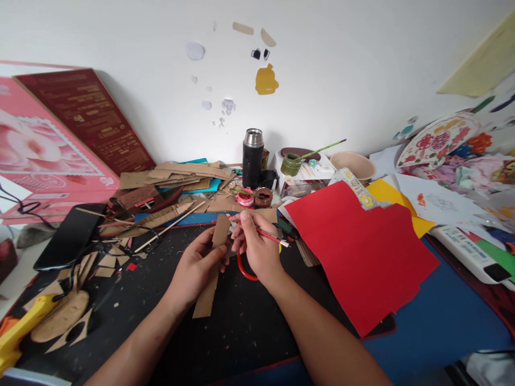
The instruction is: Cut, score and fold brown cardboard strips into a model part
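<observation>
The single camera looks forward and down from head height, fairly near the surface (249, 338) (a wide view, stretched toward its edges), with the left hand (198, 267) and right hand (258, 252) close around the middle and the wall (341, 64) ahead, filling the top.

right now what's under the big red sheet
The black mat and blue surface pass beneath the red sheet; brown cardboard pokes out at its left edge. Whatever lies under its middle is covered.

Left hand (198, 264) holding cardboard strip (206, 301), right hand (257, 244) gripping red pencil (272, 237); red sheet (362, 257) at right
</observation>
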Demonstrator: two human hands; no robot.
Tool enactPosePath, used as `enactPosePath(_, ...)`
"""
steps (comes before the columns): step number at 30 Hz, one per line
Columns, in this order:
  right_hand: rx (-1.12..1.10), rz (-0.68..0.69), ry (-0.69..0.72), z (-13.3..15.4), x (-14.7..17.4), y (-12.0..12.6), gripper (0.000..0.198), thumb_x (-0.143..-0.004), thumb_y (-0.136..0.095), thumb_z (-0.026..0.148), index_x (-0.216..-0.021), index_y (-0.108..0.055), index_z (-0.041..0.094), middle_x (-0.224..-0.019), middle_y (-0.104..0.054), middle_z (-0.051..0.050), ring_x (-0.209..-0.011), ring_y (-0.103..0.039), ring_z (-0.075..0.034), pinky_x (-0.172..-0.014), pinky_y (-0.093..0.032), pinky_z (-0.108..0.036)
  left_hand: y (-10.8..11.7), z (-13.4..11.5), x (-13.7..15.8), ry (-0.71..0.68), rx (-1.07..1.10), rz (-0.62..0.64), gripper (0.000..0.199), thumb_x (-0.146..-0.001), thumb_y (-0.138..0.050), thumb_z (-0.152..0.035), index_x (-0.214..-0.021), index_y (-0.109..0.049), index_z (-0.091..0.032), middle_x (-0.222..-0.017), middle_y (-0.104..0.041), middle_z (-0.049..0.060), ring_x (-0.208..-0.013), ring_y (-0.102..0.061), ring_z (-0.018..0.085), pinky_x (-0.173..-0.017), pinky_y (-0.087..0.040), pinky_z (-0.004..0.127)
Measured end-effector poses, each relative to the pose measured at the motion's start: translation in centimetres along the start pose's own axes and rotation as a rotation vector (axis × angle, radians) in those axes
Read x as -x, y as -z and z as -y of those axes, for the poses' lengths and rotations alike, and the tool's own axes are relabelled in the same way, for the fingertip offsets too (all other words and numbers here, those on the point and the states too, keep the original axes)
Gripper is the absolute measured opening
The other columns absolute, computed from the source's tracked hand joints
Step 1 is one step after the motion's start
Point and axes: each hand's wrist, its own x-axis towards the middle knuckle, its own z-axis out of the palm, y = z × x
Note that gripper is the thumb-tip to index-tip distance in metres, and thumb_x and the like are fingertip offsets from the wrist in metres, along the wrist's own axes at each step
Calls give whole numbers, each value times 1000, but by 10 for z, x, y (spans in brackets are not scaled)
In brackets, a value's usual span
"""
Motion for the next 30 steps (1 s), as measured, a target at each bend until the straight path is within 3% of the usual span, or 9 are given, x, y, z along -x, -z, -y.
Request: enactPosePath(30,7,16,-13,2,-1,-1,56,-98,-67,73,-91,-75,18,-69,-65,2,-45,-61,-9,-40,-40,-19,-1,-3,0,-10,27,12,39,-82,-86,-36,-115,-74,-19,-87,-72,3,-64,-59,15,-53,-46,26)
